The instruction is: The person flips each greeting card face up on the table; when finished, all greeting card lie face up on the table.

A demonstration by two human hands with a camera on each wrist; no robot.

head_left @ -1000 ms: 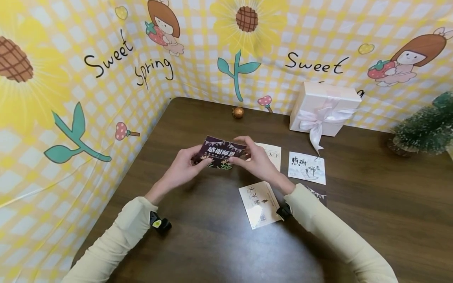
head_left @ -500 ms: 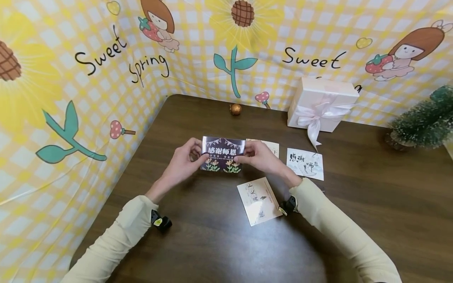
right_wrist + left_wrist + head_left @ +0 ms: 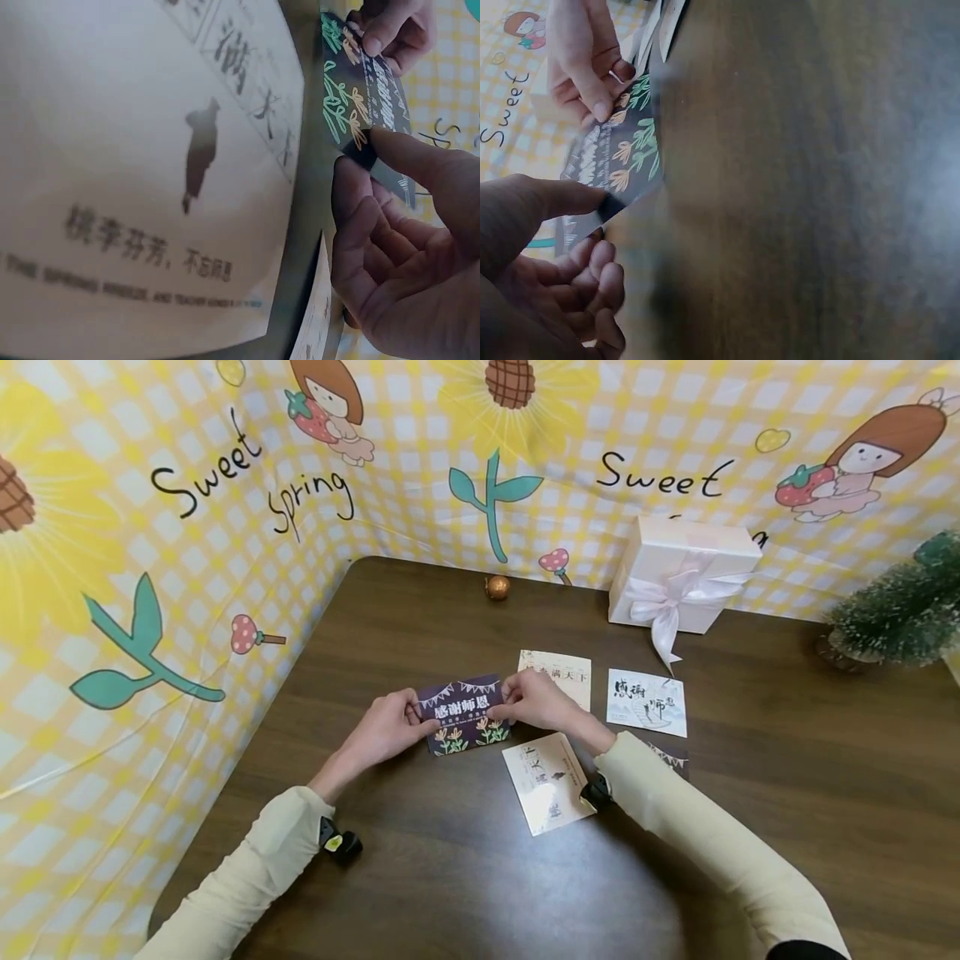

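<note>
A dark purple greeting card [image 3: 463, 717] with white lettering, bunting and orange flowers is pinched by both hands, close over the table. My left hand [image 3: 384, 727] pinches its left edge, thumb on the printed face. On the opposite edge, my right hand [image 3: 542, 700] pinches it between thumb and fingers. Just behind the right hand lies a cream card [image 3: 573, 673], partly covered by that hand. A second cream card [image 3: 546, 785] lies turned at an angle under the right wrist and fills much of the right wrist view.
A white-blue card [image 3: 647, 703] lies at the right, with a dark card [image 3: 673, 758] partly hidden by the right sleeve. Behind stand a white gift box [image 3: 678, 577] with a ribbon bow, a small copper-coloured ball [image 3: 497, 587] and a small green tree [image 3: 892, 618].
Both hands have brought the purple card lower and nearer to me, beside the angled cream card. It has tipped from slanted to level and then turned slightly. More of the rear cream card shows.
</note>
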